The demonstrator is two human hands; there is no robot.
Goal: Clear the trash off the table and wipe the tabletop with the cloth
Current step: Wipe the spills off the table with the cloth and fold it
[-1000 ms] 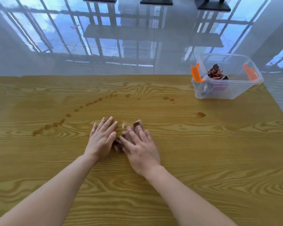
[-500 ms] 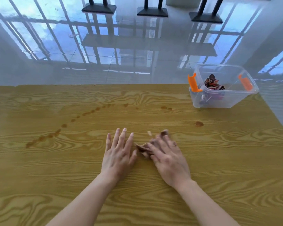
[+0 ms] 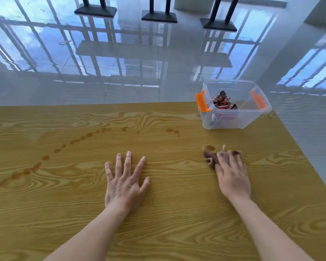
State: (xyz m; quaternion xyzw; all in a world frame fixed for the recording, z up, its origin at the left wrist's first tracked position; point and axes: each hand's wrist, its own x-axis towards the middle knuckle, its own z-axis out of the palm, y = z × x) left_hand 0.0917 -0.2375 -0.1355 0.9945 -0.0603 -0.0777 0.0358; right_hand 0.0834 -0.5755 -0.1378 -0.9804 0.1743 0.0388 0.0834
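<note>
My right hand presses a crumpled brown cloth flat on the wooden tabletop, right of centre. The cloth sticks out past my fingertips, just below a brown stain spot. My left hand lies flat on the table with fingers spread, holding nothing. A curved trail of brown stains runs from the left edge up toward the middle, with more spots further right. Crumpled wrappers lie inside the clear bin.
The clear plastic bin with orange latches stands at the table's far right corner. The table's far edge and right edge drop to a glossy tiled floor. Black stand bases rest on the floor beyond.
My right hand has slid the cloth to the right, away from my left hand, up to the lone stain spot. The left hand stayed flat near the middle.
</note>
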